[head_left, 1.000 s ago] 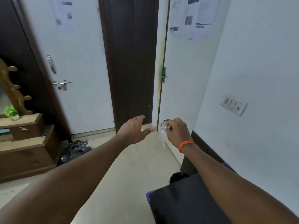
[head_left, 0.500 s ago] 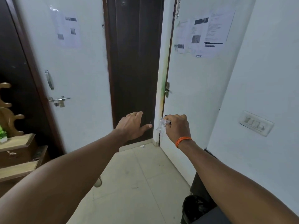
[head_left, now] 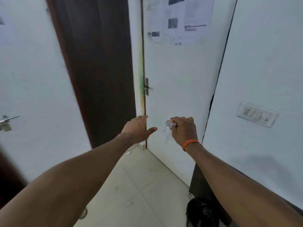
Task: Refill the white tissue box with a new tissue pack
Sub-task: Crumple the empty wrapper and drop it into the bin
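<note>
My right hand [head_left: 184,130], with an orange thread at the wrist, is closed around a crumpled piece of clear plastic wrapper [head_left: 168,128] that hangs from my fingers. My left hand [head_left: 138,129] is stretched forward beside it, fingers apart and holding nothing, close to the edge of a white door [head_left: 177,89]. Neither the white tissue box nor a tissue pack is in view.
The white door with papers taped on it and a metal handle [head_left: 147,86] stands in front of me. A dark door frame [head_left: 98,63] lies to its left, another white door [head_left: 32,95] further left. A black bin [head_left: 202,212] sits at the lower right by a wall with a switch plate [head_left: 256,114].
The view has swung up and right, and I am closer to the white door. The wooden shelf and shoes have left view. Both hands keep their pose, the right still gripping the wrapper.
</note>
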